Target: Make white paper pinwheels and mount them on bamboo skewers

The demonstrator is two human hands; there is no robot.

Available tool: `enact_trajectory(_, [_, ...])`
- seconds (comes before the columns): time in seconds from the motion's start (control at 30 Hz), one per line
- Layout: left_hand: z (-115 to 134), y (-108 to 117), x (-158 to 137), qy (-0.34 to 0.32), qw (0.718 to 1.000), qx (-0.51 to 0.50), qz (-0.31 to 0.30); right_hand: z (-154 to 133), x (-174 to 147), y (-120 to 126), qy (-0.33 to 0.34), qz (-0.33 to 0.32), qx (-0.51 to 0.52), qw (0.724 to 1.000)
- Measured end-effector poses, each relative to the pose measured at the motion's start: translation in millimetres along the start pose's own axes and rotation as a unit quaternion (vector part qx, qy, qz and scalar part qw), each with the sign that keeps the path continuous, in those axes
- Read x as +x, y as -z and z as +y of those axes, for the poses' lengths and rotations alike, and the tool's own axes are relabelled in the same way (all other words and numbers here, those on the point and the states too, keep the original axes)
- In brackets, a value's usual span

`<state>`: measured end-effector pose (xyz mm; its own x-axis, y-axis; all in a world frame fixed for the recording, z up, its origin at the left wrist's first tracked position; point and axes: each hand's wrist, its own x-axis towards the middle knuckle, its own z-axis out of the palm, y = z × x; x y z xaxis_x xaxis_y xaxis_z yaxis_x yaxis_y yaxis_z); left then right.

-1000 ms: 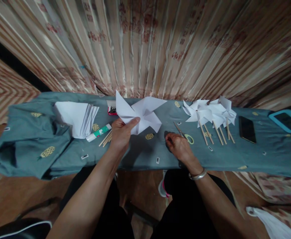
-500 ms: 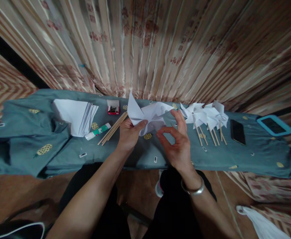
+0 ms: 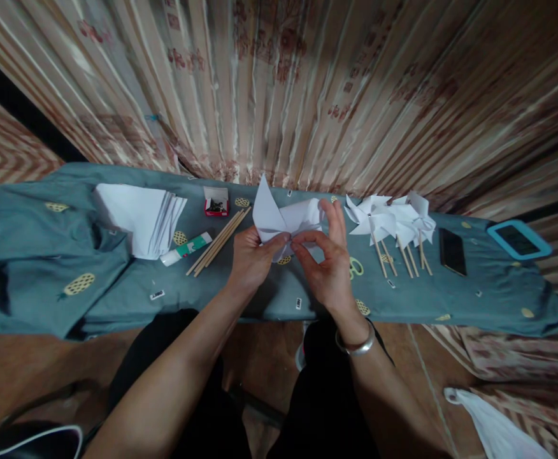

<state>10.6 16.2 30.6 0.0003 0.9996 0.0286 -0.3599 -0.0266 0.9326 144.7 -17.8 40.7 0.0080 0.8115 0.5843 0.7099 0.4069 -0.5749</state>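
Note:
A white paper pinwheel (image 3: 272,213) with folded blades is held up over the middle of the table. My left hand (image 3: 253,258) grips its lower left side, with the thumb lying near the centre. My right hand (image 3: 324,261) has thumb and index finger pinched together at that centre, touching the paper beside my left thumb. Whatever is in this pinch is too small to make out. The other right fingers are raised by the right blade. Yellow-green scissor handles (image 3: 356,268) show just right of my right hand; the rest is hidden.
Left lie wooden sticks (image 3: 219,245), a glue stick (image 3: 186,248), folded white paper (image 3: 135,217) and an open red box (image 3: 216,203) of small dark pieces. Right are several finished pinwheels (image 3: 379,217), a phone (image 3: 452,250) and a blue-framed tablet (image 3: 519,240). A curtain (image 3: 269,95) hangs behind.
My right hand has moved left, bringing its pinched fingertips from beside the pinwheel onto its centre. The scissor handles have come into view. My left hand keeps its hold.

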Motion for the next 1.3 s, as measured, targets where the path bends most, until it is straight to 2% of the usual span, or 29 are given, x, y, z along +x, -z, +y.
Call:
enact_trajectory(0.4, [1.2, -2.8, -1.2, 0.024, 0.999, -0.03, -0.004, 4.5, 0.8, 3.2, -0.06, -0.012, 0.064, 0.996])
enact_trajectory(1.3, [-3.3, -2.5, 0.9, 0.002, 1.0, 0.008, -0.001, 6.3, -1.4, 3.8, -0.046, -0.038, 0.026, 0.998])
